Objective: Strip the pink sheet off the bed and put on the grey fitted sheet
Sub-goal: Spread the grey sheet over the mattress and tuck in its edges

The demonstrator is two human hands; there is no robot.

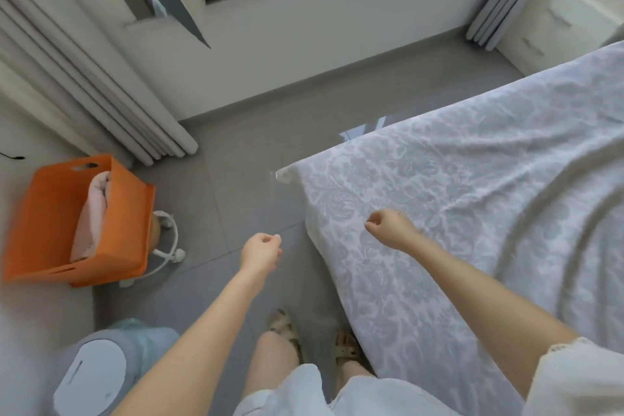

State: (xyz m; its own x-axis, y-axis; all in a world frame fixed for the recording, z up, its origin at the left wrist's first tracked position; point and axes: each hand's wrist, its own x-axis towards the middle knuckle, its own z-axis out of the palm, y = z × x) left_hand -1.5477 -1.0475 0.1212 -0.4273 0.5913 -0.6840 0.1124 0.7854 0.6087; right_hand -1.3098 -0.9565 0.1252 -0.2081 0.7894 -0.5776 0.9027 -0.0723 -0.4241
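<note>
A: Largest item first?

B: The bed (489,213), a mattress under pale grey-white damask-patterned cloth, wrinkled in long curved folds. It fills the area to the right of and beyond the right hand; one corner points out past both hands. Whether that cloth is the grey fitted sheet or a mattress cover, I cannot tell.

A: Next?

B: Grey tiled floor (236,162), beneath and beyond the left hand. Off-white pleated curtains (84,84) hang far left of the left hand.

A: The pink sheet?

B: Pink folded fabric (93,216) sits inside an orange plastic crate with handle slots (50,219), on the floor well to the left of the left hand. It looks like the pink sheet, off the bed.

A: Other items?

B: A grey-and-white lidded bin (91,378), below-left of the left forearm. A white round-based stand (169,246) is just beside the crate, between crate and left hand.

A: Hands?

B: Left hand (261,252): fingers curled loosely, thumb against fingertips, over the floor, gripping nothing visible. Right hand (391,228): loose fist above the bed's near edge, nothing visibly in it; contact with the cloth cannot be determined. The hands are apart.
</note>
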